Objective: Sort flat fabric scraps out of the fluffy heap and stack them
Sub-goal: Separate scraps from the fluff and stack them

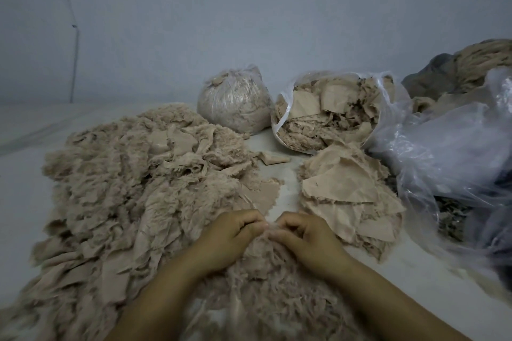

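- The left hand [232,235] and the right hand [302,238] meet fingertip to fingertip, fingers curled, both pinching a bit of fluff at the near edge of the fluffy heap [133,188].
- The heap is big and beige and lies on the left of the white bench [16,188].
- The stack of flat scraps [349,196] lies just right of the hands.
- Behind it, an open clear bag [332,111] holds more scraps.
- A tied bag of fluff [235,102] stands beside that bag.
- A crumpled plastic bag [448,152] is at the right.
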